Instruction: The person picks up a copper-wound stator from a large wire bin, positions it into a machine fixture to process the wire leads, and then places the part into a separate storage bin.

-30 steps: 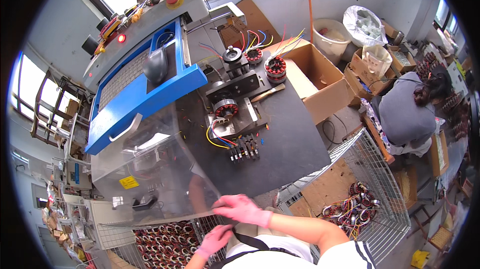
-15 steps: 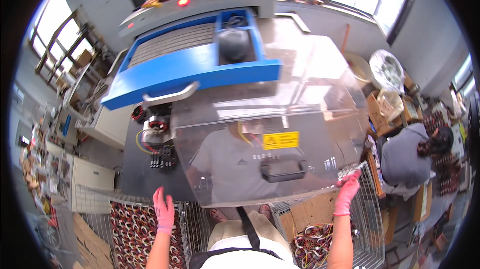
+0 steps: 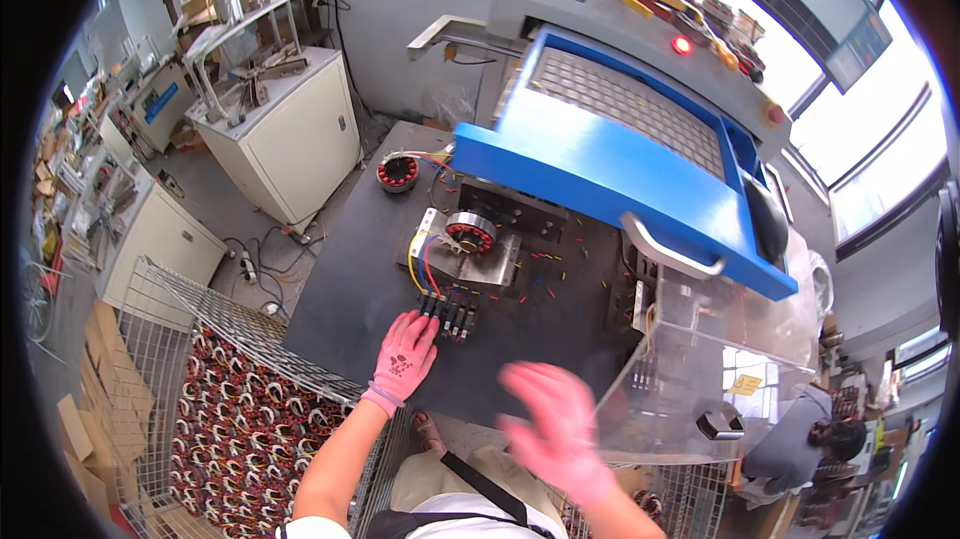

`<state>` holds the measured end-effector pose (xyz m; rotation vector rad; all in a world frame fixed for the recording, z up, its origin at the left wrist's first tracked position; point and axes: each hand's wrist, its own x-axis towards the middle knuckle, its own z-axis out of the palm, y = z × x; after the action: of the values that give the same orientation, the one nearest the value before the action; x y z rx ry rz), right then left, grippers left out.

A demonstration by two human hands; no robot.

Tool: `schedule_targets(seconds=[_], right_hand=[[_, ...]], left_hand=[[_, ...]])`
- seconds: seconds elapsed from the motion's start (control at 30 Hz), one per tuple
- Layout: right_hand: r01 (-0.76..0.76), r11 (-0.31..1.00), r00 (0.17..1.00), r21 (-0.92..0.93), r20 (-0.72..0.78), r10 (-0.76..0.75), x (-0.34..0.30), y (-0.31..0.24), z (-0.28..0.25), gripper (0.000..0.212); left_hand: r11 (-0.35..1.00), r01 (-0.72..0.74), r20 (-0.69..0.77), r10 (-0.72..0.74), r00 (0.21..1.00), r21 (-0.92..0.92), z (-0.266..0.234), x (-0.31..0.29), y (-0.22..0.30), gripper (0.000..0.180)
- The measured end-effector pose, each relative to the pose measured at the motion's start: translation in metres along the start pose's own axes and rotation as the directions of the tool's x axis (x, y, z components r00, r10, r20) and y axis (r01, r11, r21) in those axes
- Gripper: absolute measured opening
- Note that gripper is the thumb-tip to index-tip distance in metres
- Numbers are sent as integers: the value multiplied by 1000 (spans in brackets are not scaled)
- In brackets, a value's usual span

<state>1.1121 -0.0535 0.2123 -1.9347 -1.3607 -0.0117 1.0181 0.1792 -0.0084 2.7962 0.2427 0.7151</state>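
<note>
My left hand (image 3: 405, 357), in a pink glove, lies with stretched fingers whose tips touch a row of black wire clips (image 3: 448, 317) on the dark tabletop. Yellow, blue and red wires lead from these clips toward a motor stator (image 3: 470, 232) with red windings, seated on a metal fixture (image 3: 488, 264). My right hand (image 3: 555, 429), also gloved in pink, is blurred above the table's front edge, thumb apart from the fingers, with nothing seen in it. To its right stands the clear hinged cover (image 3: 655, 409) with a black handle (image 3: 720, 426).
A second stator (image 3: 397, 174) sits at the table's back left. Above the fixture juts a blue drawer (image 3: 590, 174) with a pale handle. A wire basket (image 3: 150, 359) holding many stators stands at the lower left. Another person (image 3: 795, 434) sits at the far right.
My view has turned left. My right hand has left the clear cover's edge and come over the table. My left hand has reached the wire clips. The cover now stands aside from the fixture.
</note>
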Motion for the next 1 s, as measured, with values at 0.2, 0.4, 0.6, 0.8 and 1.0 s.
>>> schedule_targets(seconds=[0.2,0.4,0.6,0.8,1.0], right_hand=[[-414,904,906,108,-50,421,92,102,202,65],[-423,326,715,845,90,693,112,117,180,50],[-195,896,980,-399,-116,162,169,174,142,46],[-395,911,888,-118,206,412,143,77,122,44],[-36,988,919,-150,383,92,35,-21,88,43]], left_hand=[[995,-13,42,18,999,-100,19,4,0,37],[982,19,7,-18,1000,-187,6,-5,-17,59],[961,43,-28,-53,998,-274,0,8,-1,56],[-178,251,307,-596,742,-951,-28,-8,17,51],[-832,-68,465,-373,803,-550,-111,-51,88,66]])
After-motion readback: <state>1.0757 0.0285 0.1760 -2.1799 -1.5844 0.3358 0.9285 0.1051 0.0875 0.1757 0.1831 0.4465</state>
